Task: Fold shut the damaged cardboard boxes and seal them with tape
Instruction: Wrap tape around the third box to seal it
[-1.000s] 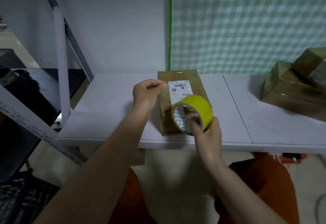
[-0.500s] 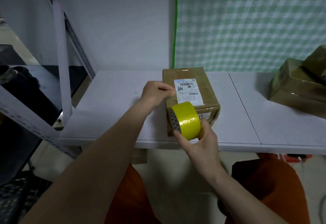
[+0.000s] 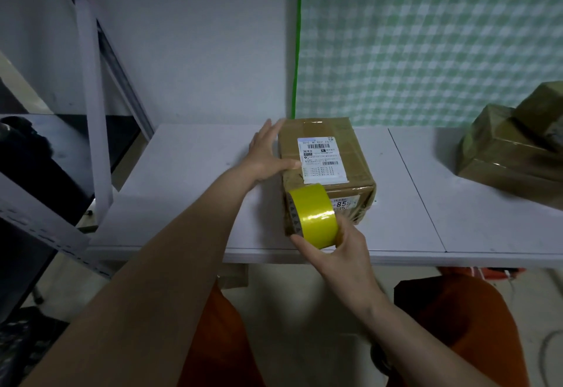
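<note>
white table: box, r hand grips tape.

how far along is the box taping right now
Done: the box sits folded shut on the table. In hand: left hand steadies its side, right hand grips the yellow tape roll at the near face. Left: no yellow tape shows on it yet; other boxes wait.
</note>
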Action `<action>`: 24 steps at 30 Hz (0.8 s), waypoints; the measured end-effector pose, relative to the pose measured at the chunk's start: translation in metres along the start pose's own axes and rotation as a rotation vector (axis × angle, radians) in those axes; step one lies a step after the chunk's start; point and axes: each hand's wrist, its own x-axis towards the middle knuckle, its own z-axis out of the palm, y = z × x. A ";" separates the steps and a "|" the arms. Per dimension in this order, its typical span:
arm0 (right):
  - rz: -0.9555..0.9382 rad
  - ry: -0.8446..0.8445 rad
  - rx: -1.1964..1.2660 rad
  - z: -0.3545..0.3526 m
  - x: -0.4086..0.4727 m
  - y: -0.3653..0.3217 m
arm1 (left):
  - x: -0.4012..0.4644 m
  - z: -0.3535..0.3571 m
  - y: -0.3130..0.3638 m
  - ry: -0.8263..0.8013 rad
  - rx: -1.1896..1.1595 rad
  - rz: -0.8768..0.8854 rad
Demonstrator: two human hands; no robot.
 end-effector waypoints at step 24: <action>0.316 0.472 0.136 -0.043 0.118 0.037 | -0.051 0.009 0.008 0.347 0.953 -0.154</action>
